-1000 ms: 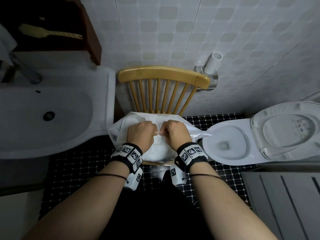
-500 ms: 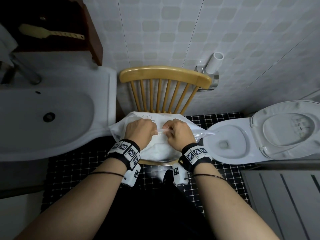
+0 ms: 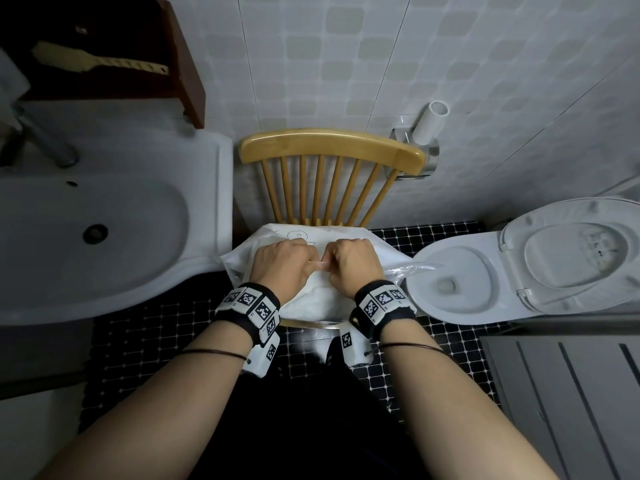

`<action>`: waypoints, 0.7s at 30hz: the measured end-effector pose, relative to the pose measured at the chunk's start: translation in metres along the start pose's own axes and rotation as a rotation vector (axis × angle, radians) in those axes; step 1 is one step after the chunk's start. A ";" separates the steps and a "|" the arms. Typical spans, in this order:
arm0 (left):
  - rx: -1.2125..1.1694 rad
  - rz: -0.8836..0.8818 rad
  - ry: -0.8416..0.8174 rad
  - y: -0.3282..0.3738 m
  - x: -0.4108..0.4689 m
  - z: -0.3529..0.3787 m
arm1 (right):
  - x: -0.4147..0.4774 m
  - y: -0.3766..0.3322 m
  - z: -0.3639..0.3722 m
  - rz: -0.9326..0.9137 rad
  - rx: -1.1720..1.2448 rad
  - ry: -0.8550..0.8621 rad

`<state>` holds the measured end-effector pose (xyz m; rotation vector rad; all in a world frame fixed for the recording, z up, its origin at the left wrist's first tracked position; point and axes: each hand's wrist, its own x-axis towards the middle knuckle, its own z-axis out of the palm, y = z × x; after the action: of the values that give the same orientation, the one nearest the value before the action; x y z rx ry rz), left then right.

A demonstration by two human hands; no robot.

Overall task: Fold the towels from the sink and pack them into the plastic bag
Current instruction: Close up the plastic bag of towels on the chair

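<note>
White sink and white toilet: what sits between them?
In the head view, a yellow wooden spindle-back chair stands there; on its seat lies the clear plastic bag of white towels, pinched by the left hand and right hand.

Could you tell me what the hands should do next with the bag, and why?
Probably draw the mouth of the plastic bag closed: left hand and right hand both pinch it, white towels lie inside, and the sink shows none.

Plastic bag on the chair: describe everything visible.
The plastic bag is thin, clear, crinkled film with a line drawing near its far edge. It lies on the wooden chair seat, bulging with white towels. The left hand and right hand pinch a strip of its film between them; one corner trails toward the toilet.
</note>
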<state>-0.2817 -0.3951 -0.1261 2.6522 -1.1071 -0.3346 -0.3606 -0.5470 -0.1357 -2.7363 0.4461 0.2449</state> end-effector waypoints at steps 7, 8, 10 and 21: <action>0.020 -0.029 -0.041 -0.011 0.004 -0.009 | 0.001 0.004 0.008 0.006 0.281 0.047; 0.034 -0.027 -0.035 -0.011 0.004 -0.009 | 0.002 0.002 0.009 0.008 0.310 0.037; 0.074 -0.020 -0.028 -0.010 0.002 -0.006 | 0.004 -0.003 0.009 0.009 0.302 0.016; 0.089 -0.086 -0.027 -0.010 0.001 -0.002 | 0.008 -0.008 0.008 0.022 0.123 0.018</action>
<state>-0.2735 -0.3889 -0.1276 2.7874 -1.0413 -0.3454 -0.3515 -0.5391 -0.1419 -2.6162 0.4807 0.1916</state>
